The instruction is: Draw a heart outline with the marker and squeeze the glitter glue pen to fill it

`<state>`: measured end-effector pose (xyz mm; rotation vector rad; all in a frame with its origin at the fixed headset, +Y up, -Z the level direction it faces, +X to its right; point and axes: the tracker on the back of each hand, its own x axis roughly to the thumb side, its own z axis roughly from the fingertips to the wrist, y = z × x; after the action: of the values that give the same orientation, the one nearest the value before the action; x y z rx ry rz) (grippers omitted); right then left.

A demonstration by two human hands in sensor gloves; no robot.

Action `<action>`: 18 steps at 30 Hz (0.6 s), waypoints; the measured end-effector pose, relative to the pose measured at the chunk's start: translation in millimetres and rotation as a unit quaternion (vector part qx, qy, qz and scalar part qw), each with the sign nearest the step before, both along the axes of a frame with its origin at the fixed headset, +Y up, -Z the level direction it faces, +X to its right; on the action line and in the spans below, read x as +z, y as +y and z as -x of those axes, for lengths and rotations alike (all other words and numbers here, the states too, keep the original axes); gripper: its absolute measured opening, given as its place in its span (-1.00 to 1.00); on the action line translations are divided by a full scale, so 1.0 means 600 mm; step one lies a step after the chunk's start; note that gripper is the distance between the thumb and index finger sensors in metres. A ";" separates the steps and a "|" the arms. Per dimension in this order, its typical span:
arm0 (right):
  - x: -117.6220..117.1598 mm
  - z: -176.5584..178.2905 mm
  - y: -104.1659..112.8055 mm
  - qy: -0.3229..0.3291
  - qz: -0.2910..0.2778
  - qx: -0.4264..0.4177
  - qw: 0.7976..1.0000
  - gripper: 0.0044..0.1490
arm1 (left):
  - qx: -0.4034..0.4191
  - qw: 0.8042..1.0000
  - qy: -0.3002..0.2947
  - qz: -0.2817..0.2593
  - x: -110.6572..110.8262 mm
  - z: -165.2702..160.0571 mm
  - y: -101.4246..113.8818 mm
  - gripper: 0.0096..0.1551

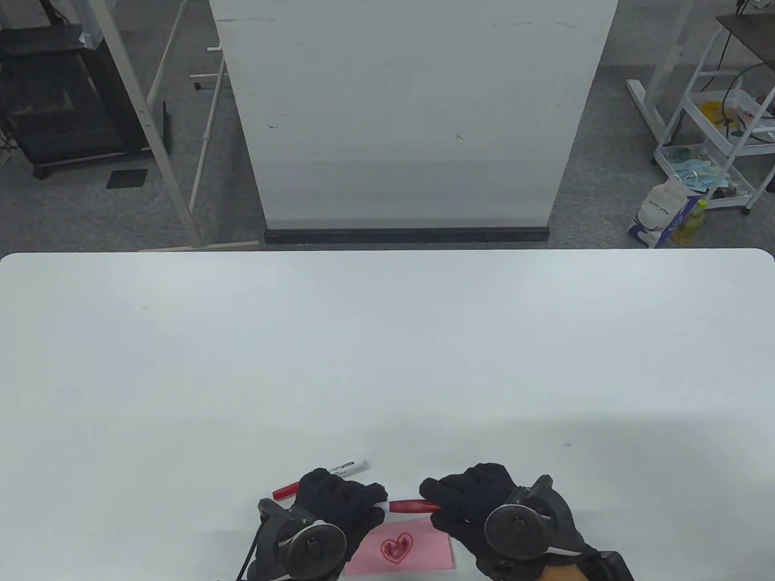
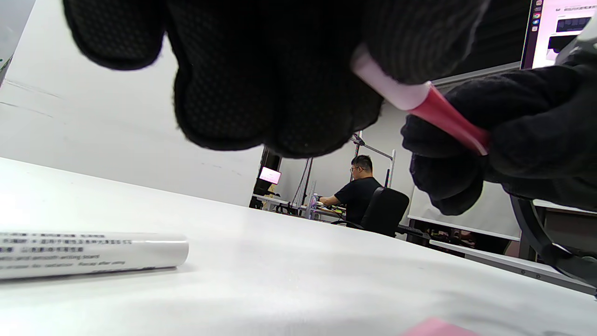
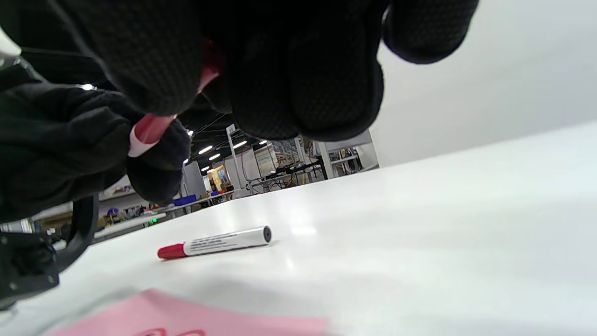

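Note:
A pink paper (image 1: 424, 554) lies at the table's near edge, bearing a red heart outline (image 1: 396, 546) with red fill inside. Just above the paper, both hands hold a red and white glitter glue pen (image 1: 408, 506) level between them. My left hand (image 1: 339, 502) grips its white end (image 2: 392, 88). My right hand (image 1: 478, 499) grips the red end (image 2: 450, 121). The red-capped white marker (image 1: 324, 478) lies on the table behind my left hand, also in the right wrist view (image 3: 214, 242) and the left wrist view (image 2: 88, 254).
The white table (image 1: 387, 363) stretches far and wide beyond the hands. Behind the table stands a white board (image 1: 412, 115). A cart with supplies (image 1: 720, 151) stands off to the far right on the floor.

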<state>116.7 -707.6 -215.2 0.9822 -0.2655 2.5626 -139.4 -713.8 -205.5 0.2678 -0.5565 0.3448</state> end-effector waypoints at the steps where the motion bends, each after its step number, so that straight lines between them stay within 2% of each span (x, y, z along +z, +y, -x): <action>1: 0.003 0.003 0.001 0.001 -0.011 0.013 1.000 -0.39 | 0.000 1.000 0.000 0.001 0.000 0.000 0.000 -0.51; 4: 0.007 0.007 0.003 -0.010 -0.037 0.059 0.998 -0.39 | 0.001 1.000 0.003 -0.002 -0.001 0.002 -0.001 -0.49; 8: -0.009 -0.004 -0.004 -0.058 -0.023 0.076 0.995 -0.40 | -0.026 0.999 0.025 -0.033 -0.007 0.012 0.004 -0.24; 12: -0.027 -0.017 -0.015 -0.100 -0.013 0.107 0.989 -0.40 | -0.059 0.997 0.053 -0.028 -0.019 0.029 0.002 -0.12; 14: -0.034 -0.021 -0.023 -0.128 0.001 0.136 0.982 -0.40 | -0.084 0.993 0.077 -0.005 -0.025 0.038 -0.001 -0.07; 18: -0.049 -0.026 -0.041 -0.171 0.044 0.179 0.968 -0.40 | -0.117 0.988 0.103 -0.008 -0.034 0.053 -0.003 -0.02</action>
<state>132.3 -732.0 -244.3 0.5910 -0.0652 3.0424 -171.5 -715.4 -226.0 0.2466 -0.3815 0.0842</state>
